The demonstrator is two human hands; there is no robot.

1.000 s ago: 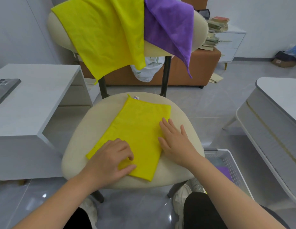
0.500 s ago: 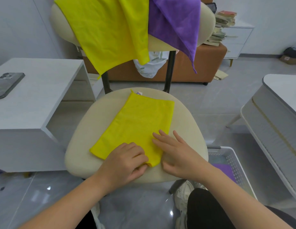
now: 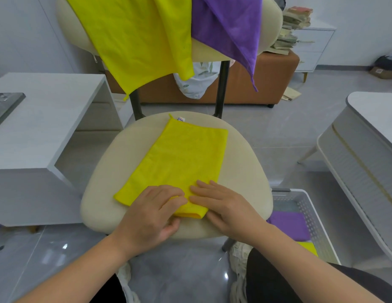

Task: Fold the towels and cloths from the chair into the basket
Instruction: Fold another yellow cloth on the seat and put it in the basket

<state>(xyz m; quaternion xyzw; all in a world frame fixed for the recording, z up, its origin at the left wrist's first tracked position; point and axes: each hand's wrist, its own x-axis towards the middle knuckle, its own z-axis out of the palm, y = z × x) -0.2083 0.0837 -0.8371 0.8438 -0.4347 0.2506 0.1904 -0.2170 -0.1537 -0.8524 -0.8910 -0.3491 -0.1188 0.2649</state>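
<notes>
On chair seat (image 3: 238, 171), folded yellow cloth (image 3: 182, 162), near end under both hands' fingers (image 3: 168, 194)

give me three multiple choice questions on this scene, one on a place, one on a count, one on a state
1. Where does the phone lie?
A. white table on the left
B. chair seat
C. basket

2. How many cloths hang over the chair back?
A. one
B. two
C. three

3. How does the yellow cloth on the seat lie?
A. crumpled
B. flat, folded into a strip
C. rolled up

Answers: 1 A, it rests on the left tabletop. 2 C, two yellow and one purple. 3 B, both the left hand and the right hand press its near end flat.
</notes>
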